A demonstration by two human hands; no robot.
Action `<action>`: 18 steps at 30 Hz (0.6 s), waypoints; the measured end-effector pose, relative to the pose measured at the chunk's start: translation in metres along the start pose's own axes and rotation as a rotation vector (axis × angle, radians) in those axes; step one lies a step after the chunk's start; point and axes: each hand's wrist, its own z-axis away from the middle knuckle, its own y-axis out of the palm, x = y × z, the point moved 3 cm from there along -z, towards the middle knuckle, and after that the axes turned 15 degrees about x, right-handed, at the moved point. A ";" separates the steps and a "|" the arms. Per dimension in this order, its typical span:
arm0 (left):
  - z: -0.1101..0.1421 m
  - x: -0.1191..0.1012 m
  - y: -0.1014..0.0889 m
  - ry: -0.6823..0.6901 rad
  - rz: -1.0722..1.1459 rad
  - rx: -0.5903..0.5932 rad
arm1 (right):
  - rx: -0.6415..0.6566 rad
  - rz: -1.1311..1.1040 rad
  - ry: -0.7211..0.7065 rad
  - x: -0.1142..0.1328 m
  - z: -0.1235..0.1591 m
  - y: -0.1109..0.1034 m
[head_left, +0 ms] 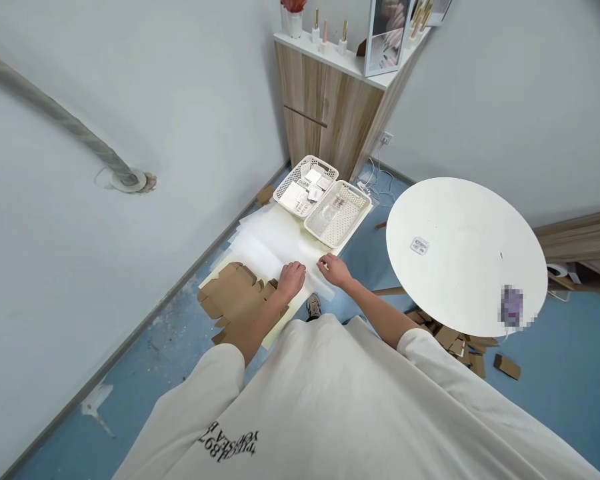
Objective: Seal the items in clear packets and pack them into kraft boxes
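Note:
A spread of thin white sheets (260,243), partly see-through, covers the pale-yellow low surface in front of me. My left hand (293,279) is closed, its fingers curled down on the near part of a white sheet beside the cardboard. A short gap to the right, my right hand (334,269) has bent, closed fingers at the edge of the same white material; the exact grip is too small to see. Flat brown cardboard box blanks (237,297) lie under and left of my left forearm. Beyond my hands stands a white basket (337,217) with a few small flat packs inside.
Another white basket (285,193) holds white cards and packs. To the right, a round white table (465,247) bears a small clear pack (420,246) and a blurred purple item (511,305). Cardboard pieces (447,337) lie beneath it. A wooden cabinet (330,87) stands behind, near white cables (380,183).

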 end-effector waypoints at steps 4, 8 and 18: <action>-0.001 -0.008 0.005 -0.043 0.061 -0.010 | 0.067 -0.035 -0.084 0.004 0.012 0.010; -0.010 -0.026 0.005 -0.049 0.106 -0.006 | 0.131 -0.027 -0.096 -0.005 0.020 0.007; -0.041 -0.092 0.003 0.186 0.062 0.086 | 0.119 0.102 0.035 -0.063 0.070 -0.026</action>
